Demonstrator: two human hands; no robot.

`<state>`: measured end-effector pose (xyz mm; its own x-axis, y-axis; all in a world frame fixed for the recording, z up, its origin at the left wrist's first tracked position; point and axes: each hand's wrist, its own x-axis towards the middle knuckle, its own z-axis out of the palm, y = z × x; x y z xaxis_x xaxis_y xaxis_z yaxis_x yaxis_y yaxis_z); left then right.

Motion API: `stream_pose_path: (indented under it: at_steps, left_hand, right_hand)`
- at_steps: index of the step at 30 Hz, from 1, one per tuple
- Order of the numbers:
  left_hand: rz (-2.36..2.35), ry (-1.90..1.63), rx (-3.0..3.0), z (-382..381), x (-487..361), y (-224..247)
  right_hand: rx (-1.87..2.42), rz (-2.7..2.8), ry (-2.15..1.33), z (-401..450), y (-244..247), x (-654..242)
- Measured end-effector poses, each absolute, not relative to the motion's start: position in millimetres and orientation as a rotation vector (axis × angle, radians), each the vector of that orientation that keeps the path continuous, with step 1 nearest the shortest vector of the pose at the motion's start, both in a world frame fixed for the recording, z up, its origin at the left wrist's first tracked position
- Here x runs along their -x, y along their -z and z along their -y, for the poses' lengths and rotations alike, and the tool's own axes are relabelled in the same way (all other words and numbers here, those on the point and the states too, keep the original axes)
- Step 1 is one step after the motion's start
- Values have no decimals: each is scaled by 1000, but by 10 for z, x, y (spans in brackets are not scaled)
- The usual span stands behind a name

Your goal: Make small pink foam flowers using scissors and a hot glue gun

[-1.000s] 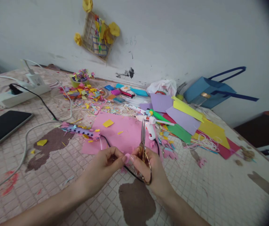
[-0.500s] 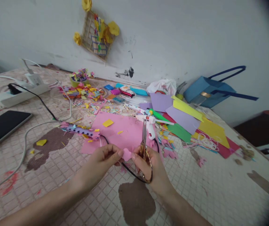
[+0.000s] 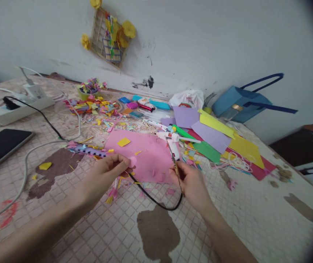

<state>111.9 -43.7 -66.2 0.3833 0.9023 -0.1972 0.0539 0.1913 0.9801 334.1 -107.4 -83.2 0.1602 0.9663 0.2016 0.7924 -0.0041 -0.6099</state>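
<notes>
A small pink paper piece (image 3: pixel 132 162) is pinched between the thumb and fingers of my left hand (image 3: pixel 114 170). My right hand (image 3: pixel 193 182) grips a pair of scissors (image 3: pixel 176 166), whose blades point up and away and look closed. Beneath and beyond both hands lies a sheet of pink paper (image 3: pixel 148 146) with yellow scraps on it. The white glue gun (image 3: pixel 173 140) rests at the right of that sheet, just past the scissor tips. Its black cord (image 3: pixel 159 202) loops between my hands. A purple dotted strip with pink scraps (image 3: pixel 89 150) lies beyond my left hand.
At left are a phone (image 3: pixel 4 149) and a white power strip (image 3: pixel 16 109) with trailing cables. Paper scraps (image 3: pixel 96 106) and a small pot (image 3: pixel 87 95) sit at the back. Coloured sheets (image 3: pixel 213 135), white string (image 3: pixel 235 162) and a blue bag (image 3: pixel 240 104) occupy the right.
My hands have moved apart: the left went left and up with the pink paper piece, while the right moved right with the scissors. The right fingers no longer touch the piece.
</notes>
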Motion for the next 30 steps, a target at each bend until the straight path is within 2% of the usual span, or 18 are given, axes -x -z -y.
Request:
stream_pose_path:
  at_steps: [10,16,21,30]
  left_hand:
    - [-1019,-748,-1213,428,-1124,694]
    - [-1006,-708,-1208,448,-1150,713]
    - [-995,-710,-1224,455,-1146,717]
    - [-1027,-672,-1277,511,-1200,637]
  right_hand:
    - [1809,1439,-159,1116,634,-3798]
    - [1723,1650,-406,1089,749,-3694]
    - [1766,1968,-357,1038,861,-3422]
    - [1797,1847,-436,1023,902,-3453]
